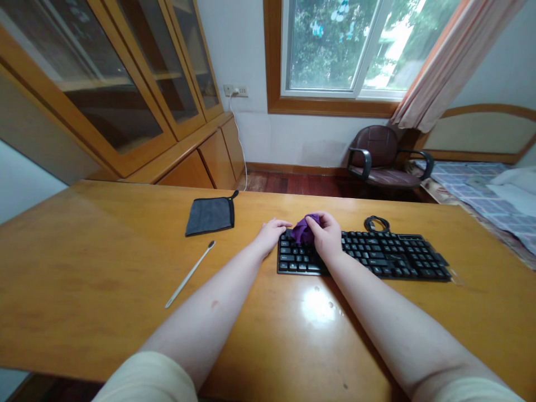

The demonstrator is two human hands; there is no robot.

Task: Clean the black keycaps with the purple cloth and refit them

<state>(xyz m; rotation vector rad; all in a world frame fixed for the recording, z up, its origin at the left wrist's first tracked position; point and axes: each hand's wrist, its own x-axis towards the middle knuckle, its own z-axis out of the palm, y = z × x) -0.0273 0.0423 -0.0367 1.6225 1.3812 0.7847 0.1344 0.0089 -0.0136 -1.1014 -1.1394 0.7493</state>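
A black keyboard [379, 255] lies on the wooden desk in front of me. My right hand [329, 237] pinches a crumpled purple cloth [305, 230] over the keyboard's upper left keys. At the keyboard's left end, my left hand [271, 235] rests with its fingers stretched out, the tips at the upper left corner. That hand holds nothing. Part of the keys is hidden under the cloth and my right hand. A coiled black cable [377, 224] sits just behind the keyboard.
Left of my left arm lies a white toothbrush [190, 274] with a dark head. Farther back is a dark grey folded cloth or pouch [210, 215] with a loop. Beyond the wooden desk [104, 268] stand a glass-door cabinet [138, 72], an office chair [379, 153] and a bed [486, 181].
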